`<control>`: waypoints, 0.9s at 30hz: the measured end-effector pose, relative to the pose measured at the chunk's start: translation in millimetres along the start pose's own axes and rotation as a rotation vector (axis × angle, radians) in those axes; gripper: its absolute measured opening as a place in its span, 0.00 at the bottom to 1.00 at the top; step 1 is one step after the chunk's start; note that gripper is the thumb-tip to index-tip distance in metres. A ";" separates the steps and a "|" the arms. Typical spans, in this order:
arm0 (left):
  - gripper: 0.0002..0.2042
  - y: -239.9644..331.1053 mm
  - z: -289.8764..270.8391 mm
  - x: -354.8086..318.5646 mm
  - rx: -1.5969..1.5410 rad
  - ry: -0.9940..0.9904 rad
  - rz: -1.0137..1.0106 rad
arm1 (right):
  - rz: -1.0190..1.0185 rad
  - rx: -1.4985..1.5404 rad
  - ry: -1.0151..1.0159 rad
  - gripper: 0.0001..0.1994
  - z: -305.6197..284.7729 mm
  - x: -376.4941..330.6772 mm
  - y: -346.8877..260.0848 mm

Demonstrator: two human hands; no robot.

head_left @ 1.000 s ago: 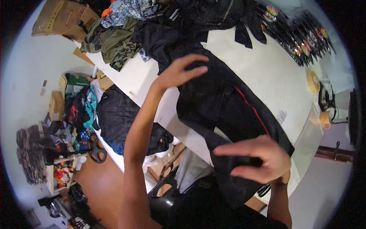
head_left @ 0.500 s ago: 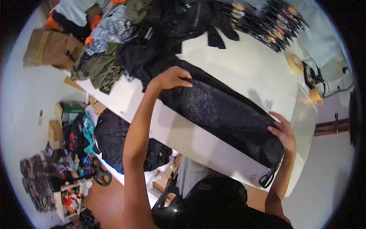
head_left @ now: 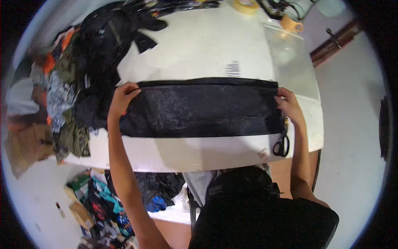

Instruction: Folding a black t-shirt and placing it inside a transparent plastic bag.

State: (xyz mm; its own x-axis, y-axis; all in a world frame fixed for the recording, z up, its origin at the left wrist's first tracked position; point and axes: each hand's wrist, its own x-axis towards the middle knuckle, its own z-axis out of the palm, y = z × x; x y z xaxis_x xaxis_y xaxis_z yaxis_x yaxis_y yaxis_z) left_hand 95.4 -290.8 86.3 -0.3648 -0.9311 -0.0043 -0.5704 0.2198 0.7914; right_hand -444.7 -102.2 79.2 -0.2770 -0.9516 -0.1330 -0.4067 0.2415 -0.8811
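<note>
A black garment [head_left: 203,110] lies stretched out flat across the white table [head_left: 199,45], its surface marked with pale dusty patches. At its upper left edge, my left hand [head_left: 123,99] pinches the cloth between thumb and fingers. My right hand [head_left: 288,104] is closed on the upper right corner in the same way. Just below the right hand rest scissors [head_left: 281,146] with black handles, close against the garment's right end; their blades are mostly hidden. On the left the garment runs into other dark cloth, and where it ends there I cannot tell.
Black clothing [head_left: 103,37] heaps up at the far left, beside camouflage and orange garments [head_left: 62,91] and a cardboard box [head_left: 29,145]. A tape roll [head_left: 245,6] and an orange mug [head_left: 291,24] stand at the far right. More clothes [head_left: 103,199] lie below the table's left side.
My view has turned, so the garment now lies level. The right hand has gone from resting with spread fingers to gripping the corner, and the cloth's right end looks straighter.
</note>
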 end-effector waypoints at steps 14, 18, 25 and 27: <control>0.13 -28.9 -3.2 -8.2 0.574 0.206 0.079 | -0.065 -0.405 0.301 0.15 24.3 -2.5 9.2; 0.11 -40.1 -9.8 -18.1 0.514 0.279 0.115 | -0.037 -0.383 0.288 0.14 25.4 -4.3 9.2; 0.11 -10.4 2.2 -6.2 0.262 0.431 0.091 | -0.007 -0.457 0.317 0.13 25.9 -3.2 4.3; 0.11 -17.1 0.5 -5.0 0.314 0.384 0.107 | -0.009 -0.469 0.310 0.13 25.8 -4.5 0.0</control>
State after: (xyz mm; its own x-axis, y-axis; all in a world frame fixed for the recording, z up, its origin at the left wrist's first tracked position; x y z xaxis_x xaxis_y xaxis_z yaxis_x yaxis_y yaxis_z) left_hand 106.7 -289.7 72.4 -0.1701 -0.9253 0.3389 -0.7596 0.3422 0.5531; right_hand -421.0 -102.8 68.1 -0.4859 -0.8708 0.0751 -0.7338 0.3598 -0.5762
